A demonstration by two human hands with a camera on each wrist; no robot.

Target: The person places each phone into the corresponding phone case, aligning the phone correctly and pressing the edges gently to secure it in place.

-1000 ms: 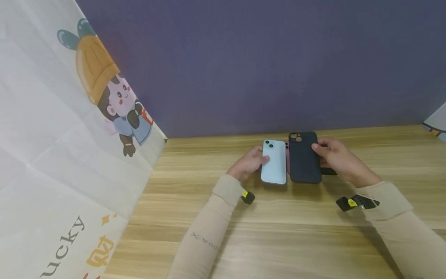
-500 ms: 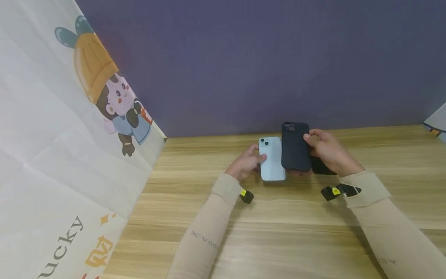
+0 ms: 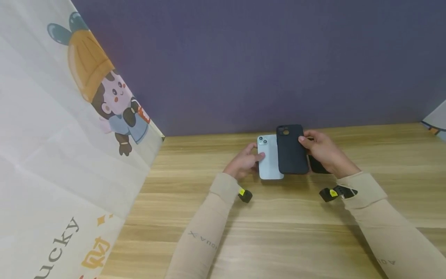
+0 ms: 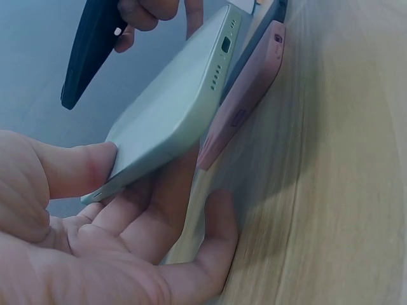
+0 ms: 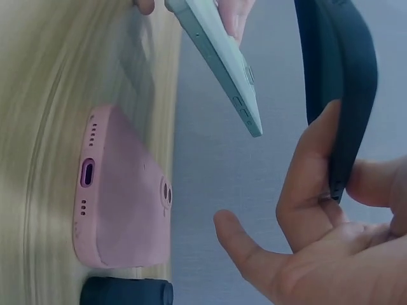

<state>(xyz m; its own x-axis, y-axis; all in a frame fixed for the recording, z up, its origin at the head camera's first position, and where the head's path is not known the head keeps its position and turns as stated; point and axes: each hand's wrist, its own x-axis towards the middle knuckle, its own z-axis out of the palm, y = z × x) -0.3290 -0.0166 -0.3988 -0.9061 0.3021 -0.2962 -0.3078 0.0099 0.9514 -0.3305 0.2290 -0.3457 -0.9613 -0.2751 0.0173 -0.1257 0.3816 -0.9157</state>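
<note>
My left hand (image 3: 244,162) pinches a pale mint phone (image 3: 267,162) along its left edge, thumb on the back and fingers beneath. Its two-lens camera faces up, and in the left wrist view its port end (image 4: 226,44) is tilted above the table. A black phone case (image 3: 292,153) is in my right hand (image 3: 324,152), gripped at its right edge between thumb and fingers. The case's hollow side (image 5: 331,57) shows in the right wrist view. From the head, the case overlaps the phone's right part; the wrist views show a gap between them.
A pink phone-shaped piece (image 5: 130,197) with camera rings and a port opening lies on the wooden table (image 3: 278,232), mostly hidden under the case from the head. Beside it is a black flat piece (image 3: 318,166). A dark blue-grey panel (image 3: 261,69) stands behind.
My right hand has brought the black case left, from beside the phone to overlapping its right part in the head view. My left hand has barely shifted with the phone.
</note>
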